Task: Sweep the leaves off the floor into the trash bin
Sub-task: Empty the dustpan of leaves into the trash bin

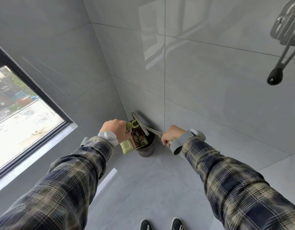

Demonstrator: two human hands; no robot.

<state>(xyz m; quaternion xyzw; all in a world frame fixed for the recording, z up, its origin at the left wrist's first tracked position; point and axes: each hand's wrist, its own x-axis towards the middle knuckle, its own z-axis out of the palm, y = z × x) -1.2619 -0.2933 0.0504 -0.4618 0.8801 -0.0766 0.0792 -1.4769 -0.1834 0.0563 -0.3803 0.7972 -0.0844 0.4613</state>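
Note:
My left hand (pixel 115 129) grips the handle of a light green dustpan (pixel 126 146) and holds it tilted over a dark grey trash bin (pixel 146 151) in the corner. Brown leaves (pixel 139 138) lie in the pan beside its comb teeth. My right hand (pixel 170 134) grips the handle of a broom (pixel 141 122). The broom's grey head rests across the pan's far edge, above the bin's mouth.
Grey tiled walls meet in the corner right behind the bin. A dark-framed window (pixel 23 117) runs along the left. A metal bracket with a black-knobbed crank (pixel 279 70) juts from the wall at upper right. My two black shoes (pixel 161 224) stand on bare grey floor tiles.

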